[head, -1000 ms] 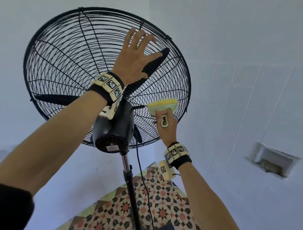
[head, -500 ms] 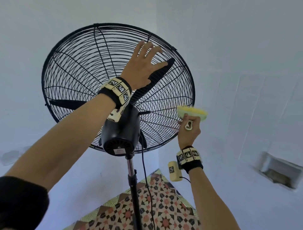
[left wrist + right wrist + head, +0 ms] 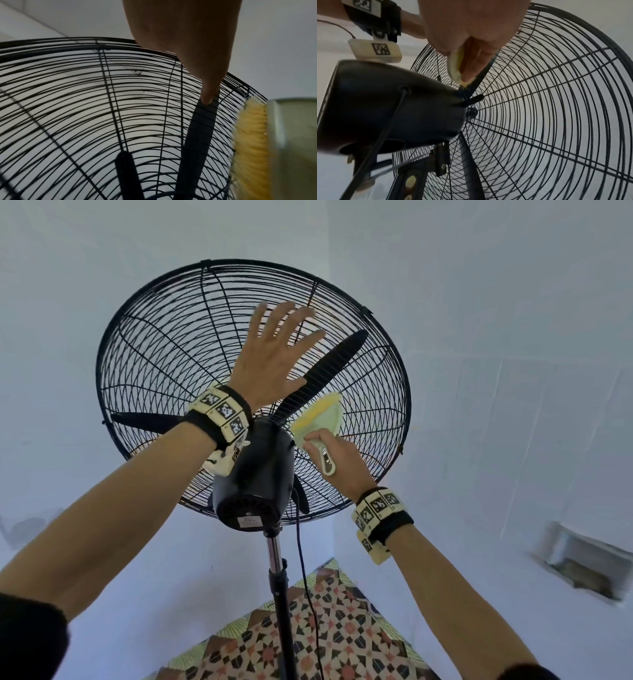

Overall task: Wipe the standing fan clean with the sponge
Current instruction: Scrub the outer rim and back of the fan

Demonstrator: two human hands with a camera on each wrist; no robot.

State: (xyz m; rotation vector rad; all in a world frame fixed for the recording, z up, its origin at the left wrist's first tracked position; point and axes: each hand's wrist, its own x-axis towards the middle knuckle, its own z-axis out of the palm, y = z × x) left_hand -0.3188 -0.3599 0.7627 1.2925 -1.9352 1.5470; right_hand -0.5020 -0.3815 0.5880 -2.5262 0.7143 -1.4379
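**Sponge held against the rear grille of the standing fan**

Against the back of the standing fan (image 3: 253,392), near the hub and just right of the motor housing (image 3: 253,474), the sponge (image 3: 320,419) is being pressed to the wire grille (image 3: 164,347). Its pale green handle is being pinched by the right hand (image 3: 337,457), with the fingers curled round it; in the right wrist view most of the sponge is being hidden by the palm and fingers. The left hand (image 3: 274,361) is being held flat with its fingers spread on the upper part of the grille; in the left wrist view only one finger is shown, its tip touching the wires over a dark blade (image 3: 329,364).

A label on the back of the motor housing is being shown, but its writing is too small to be read. Square black-and-white markers are being worn on both wristbands (image 3: 222,412). The foot of the pole (image 3: 282,604) is being cut off at the lower edge, as is the patterned floor (image 3: 342,642). A recess (image 3: 582,563) in the right wall is blurred.
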